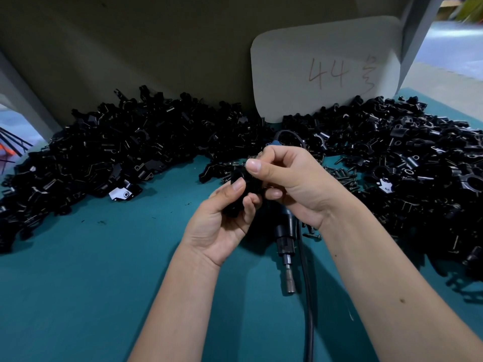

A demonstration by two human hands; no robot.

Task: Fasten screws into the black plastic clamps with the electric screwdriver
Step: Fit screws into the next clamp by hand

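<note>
Teal table [78,283], wide, with a grey board behind it.

Two big heaps of black plastic clamps: left heap [104,152] along the far left, right heap [418,165] filling the right side. Which heap is finished stock cannot be told. Many pieces either way, so I judge a long run remains.

White card [324,66] marked "44" stands at the far edge, between the heaps.

Electric screwdriver [285,241] lies on the table under the hands, bit pointing near, cord [307,296] trailing near. No hand is on it, so no driving just now.

Loose screws [342,176] scattered just right of the hands.

Left hand [222,226] grips one clamp [243,189], fingers curled round it. Right hand [292,184], fingertips pinched together at the clamp's top; likely seating a screw, but the screw itself is hidden.
</note>
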